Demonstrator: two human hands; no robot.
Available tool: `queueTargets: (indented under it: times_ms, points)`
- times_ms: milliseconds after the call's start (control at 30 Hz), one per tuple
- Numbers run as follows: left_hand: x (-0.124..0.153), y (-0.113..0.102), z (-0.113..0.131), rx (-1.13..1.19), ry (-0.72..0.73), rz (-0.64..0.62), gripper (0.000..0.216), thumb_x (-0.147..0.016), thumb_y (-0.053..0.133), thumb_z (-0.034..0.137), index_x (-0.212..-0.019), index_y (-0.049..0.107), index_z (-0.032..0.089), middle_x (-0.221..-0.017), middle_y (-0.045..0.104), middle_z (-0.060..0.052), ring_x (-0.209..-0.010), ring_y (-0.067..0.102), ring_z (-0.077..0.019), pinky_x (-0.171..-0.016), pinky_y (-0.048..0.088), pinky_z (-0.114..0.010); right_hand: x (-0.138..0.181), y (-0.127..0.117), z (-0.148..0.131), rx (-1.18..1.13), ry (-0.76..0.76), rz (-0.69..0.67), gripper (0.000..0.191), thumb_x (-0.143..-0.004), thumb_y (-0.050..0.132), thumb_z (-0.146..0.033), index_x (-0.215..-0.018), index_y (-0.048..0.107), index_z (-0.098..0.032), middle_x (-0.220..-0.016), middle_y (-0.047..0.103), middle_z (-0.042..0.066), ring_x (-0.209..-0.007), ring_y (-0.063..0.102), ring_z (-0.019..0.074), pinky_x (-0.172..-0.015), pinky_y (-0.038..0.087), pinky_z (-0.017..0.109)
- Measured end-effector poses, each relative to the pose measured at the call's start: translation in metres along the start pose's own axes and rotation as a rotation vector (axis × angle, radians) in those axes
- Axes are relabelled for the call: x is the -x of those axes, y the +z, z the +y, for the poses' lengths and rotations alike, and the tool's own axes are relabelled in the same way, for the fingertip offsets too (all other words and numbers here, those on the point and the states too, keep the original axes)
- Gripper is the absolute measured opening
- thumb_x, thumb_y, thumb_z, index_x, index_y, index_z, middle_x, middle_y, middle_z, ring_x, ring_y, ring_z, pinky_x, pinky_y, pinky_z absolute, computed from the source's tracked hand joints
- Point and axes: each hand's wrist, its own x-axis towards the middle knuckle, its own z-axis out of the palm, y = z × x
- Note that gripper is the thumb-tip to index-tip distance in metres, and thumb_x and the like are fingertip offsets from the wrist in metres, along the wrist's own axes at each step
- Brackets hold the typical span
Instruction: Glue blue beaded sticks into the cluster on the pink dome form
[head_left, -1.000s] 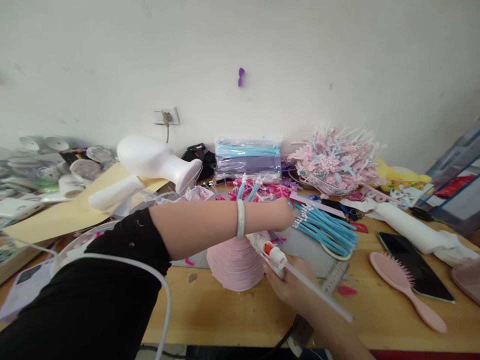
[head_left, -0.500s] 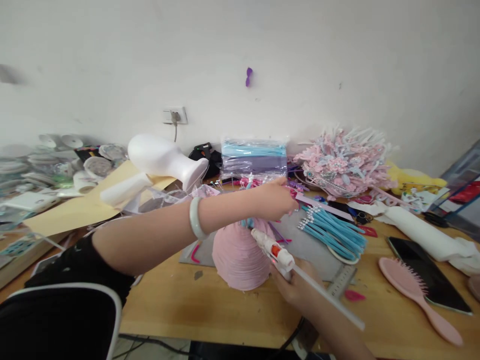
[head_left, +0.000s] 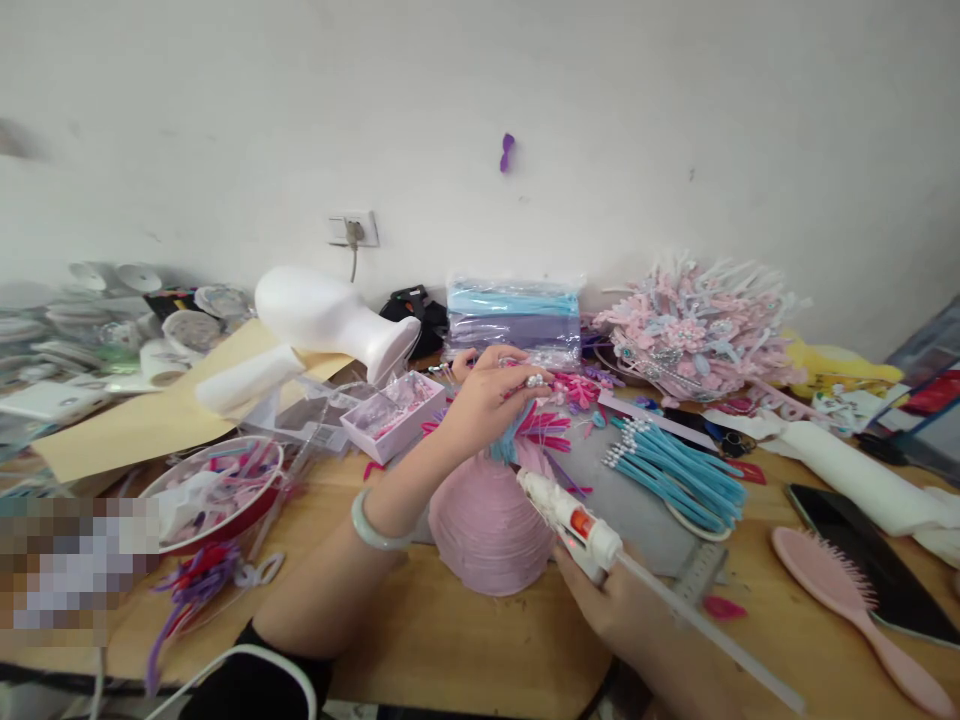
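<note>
My right hand (head_left: 611, 595) is wrapped around a white hot glue gun (head_left: 574, 525) with an orange part, a long glue stick coming out of its back. The gun's nozzle points at the upper right side of a pink, ribbed cone-like form (head_left: 491, 530) on the table. Above the cone, my left hand (head_left: 487, 400) has its fingers bent around a bunch of white pearl beads (head_left: 536, 380). Blue fuzzy stems (head_left: 510, 440) show below that hand, and pink fuzzy stems (head_left: 547, 430) fan out beside it. The hand partly hides where they meet the cone.
To the right lie pearl-tipped blue pipe cleaners (head_left: 679, 475), a metal ruler (head_left: 697, 570), a pink hairbrush (head_left: 817, 570) and a dark tablet (head_left: 892, 580). At left are a white box (head_left: 390, 430), a foam head (head_left: 322, 315) and a red-sided basket (head_left: 262, 520). Pink flower decorations (head_left: 697, 330) stand behind.
My left hand has drawn back from the right, beyond the cone, to the stems above it, and its fingers now close around the pearls. The glue gun stays near the cone.
</note>
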Motion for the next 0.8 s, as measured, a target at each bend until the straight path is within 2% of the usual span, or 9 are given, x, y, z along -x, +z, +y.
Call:
queueTargets:
  times_ms: [167, 267, 367, 467, 633, 800]
  points:
    - [0.003, -0.003, -0.007, 0.027, 0.007, 0.022, 0.023, -0.087, 0.046, 0.028, -0.099, 0.065, 0.027, -0.093, 0.065, -0.002, -0.106, 0.047, -0.0191, -0.098, 0.02, -0.04, -0.001, 0.001, 0.003, -0.254, 0.105, 0.064, 0.036, -0.076, 0.052, -0.047, -0.084, 0.064, -0.015, -0.072, 0.067, 0.011, -0.063, 0.061, 0.0213, -0.058, 0.05, 0.028]
    - [0.004, -0.009, -0.006, 0.027, 0.035, 0.004, 0.023, -0.086, 0.046, 0.028, -0.101, 0.064, 0.026, -0.093, 0.066, -0.001, -0.107, 0.047, -0.0191, -0.099, 0.018, -0.041, -0.012, -0.002, 0.002, -0.367, 0.143, 0.033, 0.039, -0.073, 0.054, -0.05, -0.086, 0.063, -0.015, -0.066, 0.064, 0.007, -0.058, 0.057, 0.0189, -0.053, 0.048, 0.027]
    - [0.005, -0.016, -0.004, 0.046, 0.077, -0.041, 0.023, -0.087, 0.046, 0.03, -0.099, 0.064, 0.027, -0.093, 0.066, -0.002, -0.109, 0.047, -0.0195, -0.099, 0.016, -0.042, -0.022, -0.004, 0.001, -0.432, 0.176, -0.026, 0.04, -0.072, 0.053, -0.052, -0.082, 0.063, -0.015, -0.049, 0.051, 0.0, -0.046, 0.047, 0.0139, -0.042, 0.04, 0.023]
    - [0.006, -0.023, -0.005, 0.072, 0.128, -0.092, 0.022, -0.086, 0.047, 0.032, -0.098, 0.065, 0.028, -0.093, 0.066, -0.002, -0.109, 0.048, -0.0199, -0.1, 0.015, -0.043, -0.028, -0.004, 0.002, -0.479, 0.213, -0.078, 0.037, -0.072, 0.051, -0.051, -0.073, 0.061, -0.015, -0.044, 0.043, -0.003, -0.042, 0.039, 0.0106, -0.038, 0.033, 0.021]
    - [0.009, -0.03, -0.012, 0.086, 0.17, -0.152, 0.023, -0.086, 0.045, 0.035, -0.095, 0.065, 0.029, -0.087, 0.065, -0.001, -0.108, 0.049, -0.0203, -0.101, 0.014, -0.043, -0.037, -0.008, -0.003, -0.48, 0.296, -0.147, 0.039, -0.069, 0.051, -0.051, -0.05, 0.045, -0.018, -0.04, 0.038, -0.004, -0.038, 0.035, 0.0082, -0.038, 0.029, 0.021]
    - [0.011, -0.033, -0.015, 0.123, 0.21, -0.172, 0.022, -0.086, 0.046, 0.034, -0.09, 0.067, 0.028, -0.087, 0.066, 0.001, -0.107, 0.049, -0.0182, -0.101, 0.014, -0.04, -0.046, -0.011, -0.004, -0.59, 0.293, -0.234, 0.04, -0.069, 0.051, -0.05, -0.045, 0.041, -0.019, -0.04, 0.04, -0.004, -0.038, 0.037, 0.0078, -0.041, 0.03, 0.021]
